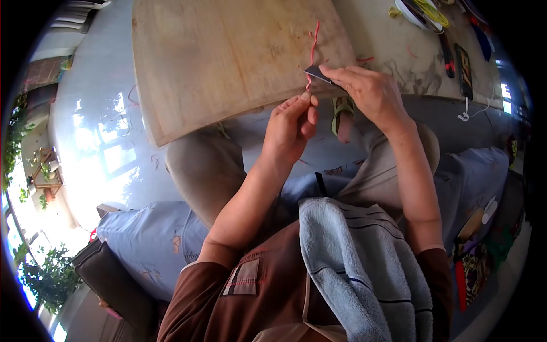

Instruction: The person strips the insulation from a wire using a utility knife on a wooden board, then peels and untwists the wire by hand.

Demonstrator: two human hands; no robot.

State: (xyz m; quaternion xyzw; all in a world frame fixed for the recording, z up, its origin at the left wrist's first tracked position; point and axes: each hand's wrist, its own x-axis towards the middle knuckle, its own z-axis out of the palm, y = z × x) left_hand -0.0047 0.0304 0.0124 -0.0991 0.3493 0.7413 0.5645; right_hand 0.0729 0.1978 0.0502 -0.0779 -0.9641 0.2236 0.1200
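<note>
A thin red cord (314,45) lies on the wooden board (228,62) and runs down to the board's near edge. My left hand (289,126) pinches the lower end of this cord at that edge. From the right, my right hand (373,94) holds a flat dark blade (319,74) whose tip lies across the cord just above my left fingertips. The blade's other end is hidden under my right fingers.
At the upper right, a phone-like dark object (463,71), a red and black tool (446,56) and a spool with yellow cord (424,14) lie on the table. Small red scraps lie about. A light blue towel (359,262) hangs over my chest.
</note>
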